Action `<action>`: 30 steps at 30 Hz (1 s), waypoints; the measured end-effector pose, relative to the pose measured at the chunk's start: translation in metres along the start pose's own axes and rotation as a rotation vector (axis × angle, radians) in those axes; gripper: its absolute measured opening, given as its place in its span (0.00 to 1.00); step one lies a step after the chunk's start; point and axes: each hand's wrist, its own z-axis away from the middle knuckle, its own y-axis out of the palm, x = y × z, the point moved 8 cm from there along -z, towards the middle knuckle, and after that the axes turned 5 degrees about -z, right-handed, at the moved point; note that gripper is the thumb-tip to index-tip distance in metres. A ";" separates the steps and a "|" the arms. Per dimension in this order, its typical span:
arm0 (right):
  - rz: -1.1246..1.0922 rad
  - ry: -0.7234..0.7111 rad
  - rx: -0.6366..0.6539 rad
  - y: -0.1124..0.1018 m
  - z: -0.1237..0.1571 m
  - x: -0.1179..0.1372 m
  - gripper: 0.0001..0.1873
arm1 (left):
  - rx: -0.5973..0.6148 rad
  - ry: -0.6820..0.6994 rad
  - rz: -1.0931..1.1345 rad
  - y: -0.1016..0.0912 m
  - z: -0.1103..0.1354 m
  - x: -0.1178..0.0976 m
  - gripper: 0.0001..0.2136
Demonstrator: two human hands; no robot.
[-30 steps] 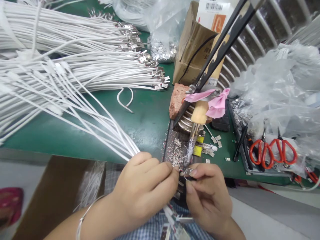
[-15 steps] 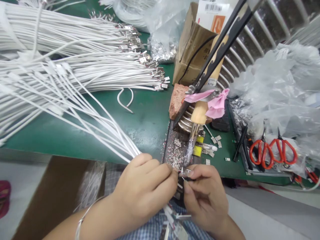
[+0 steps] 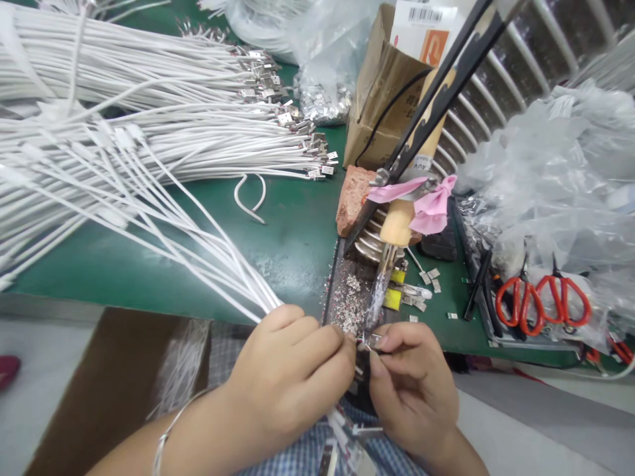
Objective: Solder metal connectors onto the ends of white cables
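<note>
Gripping cables (image 3: 223, 261) in a closed fist, left hand (image 3: 297, 363) presumably steadies them beside the iron (image 3: 380, 284). Right hand (image 3: 414, 387) pinches a connector (image 3: 373, 341) just below its tip, contact unclear. Pink ribbon (image 3: 434, 213) wraps iron and stand (image 3: 471, 63), likely so both hands are free.

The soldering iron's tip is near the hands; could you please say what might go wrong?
If hot, the soldering iron could burn the right hand beside its tip. The small metal piece might slip from that hand's pinching grip. The white cables fanning from the left hand might tangle.
</note>
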 end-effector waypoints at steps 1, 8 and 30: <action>0.003 -0.010 -0.004 0.000 0.000 0.000 0.14 | -0.002 0.000 0.000 0.000 0.000 0.000 0.12; -0.039 0.006 -0.047 -0.002 -0.003 -0.003 0.14 | 0.013 -0.022 0.060 -0.001 0.006 0.001 0.10; -0.046 0.011 -0.045 -0.001 -0.003 -0.003 0.14 | 0.030 -0.029 0.080 -0.004 0.000 0.002 0.09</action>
